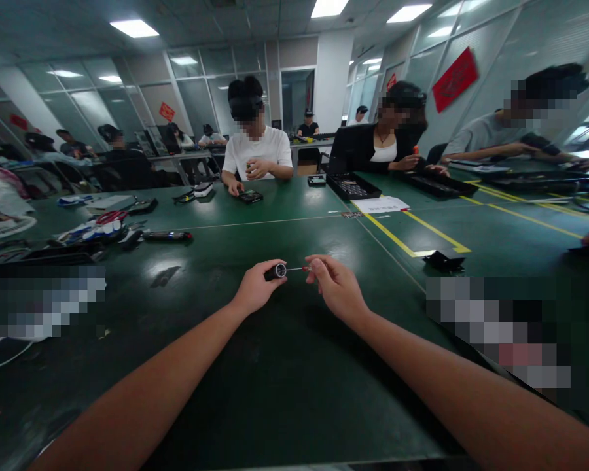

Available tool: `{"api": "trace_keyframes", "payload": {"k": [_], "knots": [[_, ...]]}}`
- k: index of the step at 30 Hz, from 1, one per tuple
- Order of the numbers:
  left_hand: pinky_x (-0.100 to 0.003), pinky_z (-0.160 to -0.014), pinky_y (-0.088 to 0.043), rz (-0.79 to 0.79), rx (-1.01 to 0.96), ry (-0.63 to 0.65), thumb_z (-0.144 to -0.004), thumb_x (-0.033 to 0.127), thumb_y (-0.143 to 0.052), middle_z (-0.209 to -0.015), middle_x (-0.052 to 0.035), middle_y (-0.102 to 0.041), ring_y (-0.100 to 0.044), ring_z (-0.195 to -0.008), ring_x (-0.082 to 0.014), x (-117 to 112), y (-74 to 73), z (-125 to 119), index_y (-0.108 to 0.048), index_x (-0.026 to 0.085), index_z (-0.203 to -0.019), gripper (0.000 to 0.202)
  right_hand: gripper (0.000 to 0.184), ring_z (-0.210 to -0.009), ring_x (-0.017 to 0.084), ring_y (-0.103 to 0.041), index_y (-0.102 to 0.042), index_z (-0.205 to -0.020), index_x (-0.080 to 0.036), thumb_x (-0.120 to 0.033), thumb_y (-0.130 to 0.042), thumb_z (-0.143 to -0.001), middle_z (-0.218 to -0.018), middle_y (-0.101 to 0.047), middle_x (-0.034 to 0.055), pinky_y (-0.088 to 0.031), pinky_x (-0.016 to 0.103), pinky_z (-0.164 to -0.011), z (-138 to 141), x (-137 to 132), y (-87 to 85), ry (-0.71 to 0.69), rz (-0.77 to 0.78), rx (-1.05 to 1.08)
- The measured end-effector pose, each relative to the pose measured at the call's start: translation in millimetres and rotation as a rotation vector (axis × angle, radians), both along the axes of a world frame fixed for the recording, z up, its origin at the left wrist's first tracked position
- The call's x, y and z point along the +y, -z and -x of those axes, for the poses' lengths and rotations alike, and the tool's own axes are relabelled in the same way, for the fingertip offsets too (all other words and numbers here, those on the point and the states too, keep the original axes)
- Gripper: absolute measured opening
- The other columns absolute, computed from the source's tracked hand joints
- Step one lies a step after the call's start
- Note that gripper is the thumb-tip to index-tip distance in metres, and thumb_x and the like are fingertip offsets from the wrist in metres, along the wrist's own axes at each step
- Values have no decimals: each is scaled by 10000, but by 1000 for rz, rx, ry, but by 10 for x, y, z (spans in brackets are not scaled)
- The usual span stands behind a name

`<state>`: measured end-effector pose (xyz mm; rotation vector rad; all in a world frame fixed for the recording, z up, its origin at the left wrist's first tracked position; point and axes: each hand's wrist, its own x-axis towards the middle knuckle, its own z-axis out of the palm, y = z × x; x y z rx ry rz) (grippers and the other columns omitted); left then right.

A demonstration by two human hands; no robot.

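Note:
My left hand [256,288] is closed around a small black cylinder [275,271] with a silvery round end that faces right. My right hand [336,286] pinches a thin tool with a red part [305,267], its slim metal tip pointing left at the cylinder's end. Both hands hover just above the dark green table [285,366], close together near the middle. Whether the tip touches the cylinder I cannot tell.
A small black part [444,260] lies to the right beside yellow floor-tape lines [402,245]. Scissors, a pen and clutter [108,230] sit at the left. A black tray [353,186] and a paper sheet stand farther back. Other people sit across the table.

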<state>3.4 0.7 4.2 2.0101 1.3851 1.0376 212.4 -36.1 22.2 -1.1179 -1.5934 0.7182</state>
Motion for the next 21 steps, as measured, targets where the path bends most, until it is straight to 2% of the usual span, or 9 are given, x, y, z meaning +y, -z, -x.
{"api": "trace_keyframes", "payload": {"k": [3, 6, 9, 12, 15, 17, 19, 21], "knots": [[-438, -1091, -436, -9, 0, 11, -795, 169, -756, -1211, -47, -705, -624, -1165, -248, 6, 20, 8, -708, 247, -1167, 383, 442, -781, 197, -677, -713, -1119, -225, -568, -479, -970, -891, -733, 53, -516, 331, -716, 5, -4, -4, 50, -51, -25], [-442, -1081, -442, -4, 9, 24, -810, 181, -747, -1208, -43, -704, -625, -1154, -246, 2, 20, 17, -705, 254, -1176, 375, 465, -785, 203, -673, -730, -1120, -236, -577, -447, -978, -950, -729, 65, -514, 341, -720, 3, -10, -13, 103, -64, -55], [-441, -1074, -448, 4, 16, 27, -817, 183, -743, -1203, -44, -703, -626, -1150, -245, -6, 5, 19, -704, 251, -1178, 369, 505, -769, 211, -674, -748, -1046, -232, -576, -383, -998, -868, -724, 57, -504, 343, -713, -9, -11, -26, 124, -27, -66], [-433, -1075, -451, 0, 11, 23, -809, 168, -747, -1195, -45, -708, -631, -1146, -242, -8, -11, 13, -705, 241, -1166, 366, 436, -714, 206, -657, -722, -1055, -224, -530, -418, -989, -797, -705, 42, -488, 338, -684, -23, 10, -19, 130, -4, -94], [-419, -1066, -458, 1, 4, 18, -804, 153, -746, -1178, -45, -715, -641, -1130, -237, -6, -16, 4, -705, 229, -1156, 362, 335, -694, 193, -630, -641, -1160, -216, -428, -482, -956, -835, -696, 36, -478, 332, -672, -31, 45, 16, 111, 8, -78], [-416, -1065, -459, 2, 5, 15, -801, 152, -749, -1177, -44, -716, -642, -1127, -237, -3, -12, 1, -705, 230, -1154, 364, 300, -748, 191, -633, -606, -1166, -215, -370, -507, -929, -891, -694, 38, -480, 331, -707, -30, 61, 38, 79, 11, -49], [-417, -1070, -453, -1, 12, 21, -795, 150, -755, -1184, -42, -715, -640, -1133, -238, -1, -5, 0, -708, 235, -1152, 370, 288, -761, 188, -633, -596, -1150, -219, -383, -504, -932, -881, -684, 27, -480, 325, -713, -27, 64, 41, 44, 29, -15], [-419, -1076, -446, -7, 17, 30, -795, 151, -759, -1188, -41, -714, -637, -1140, -238, -2, 2, 2, -708, 237, -1153, 372, 327, -704, 187, -622, -626, -1099, -221, -462, -448, -967, -777, -657, 8, -472, 322, -679, -26, 58, 25, 44, 51, -18]]}}
